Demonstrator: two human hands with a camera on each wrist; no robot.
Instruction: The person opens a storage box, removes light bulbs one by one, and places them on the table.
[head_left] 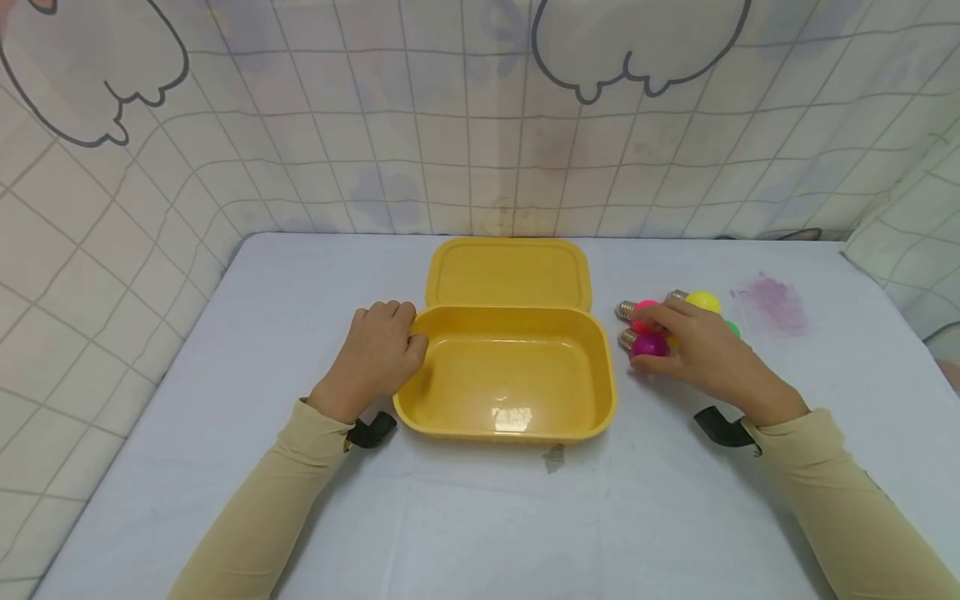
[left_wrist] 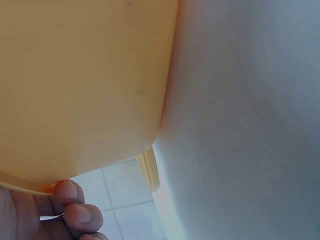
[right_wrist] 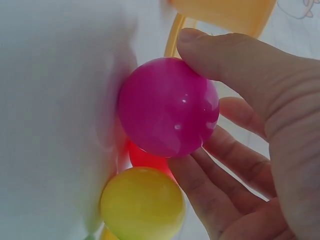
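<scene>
My left hand (head_left: pixel 381 348) grips the left rim of a yellow plastic box (head_left: pixel 517 429). In the left wrist view, its curled fingertips (left_wrist: pixel 80 214) show at the rim, beside the box's outer wall (left_wrist: pixel 90 90). My right hand (head_left: pixel 705 350) pinches a purple light bulb (right_wrist: pixel 167 107), thumb on one side and fingers on the other. That purple bulb (head_left: pixel 649 344) lies with its metal screw base toward the box. Around the hand are a pink-red bulb (head_left: pixel 645 312), a yellow bulb (head_left: pixel 703 301) and a green one (head_left: pixel 733 329), partly covered. Another yellow bulb (right_wrist: pixel 142 202) sits close below the purple one.
Behind the box lies its yellow lid (head_left: pixel 510 273), flat on the white tablecloth (head_left: pixel 480 517). A pinkish stain (head_left: pixel 772 304) marks the cloth at the right. A wall covering with a grid pattern (head_left: pixel 465 150) rises at the table's back edge.
</scene>
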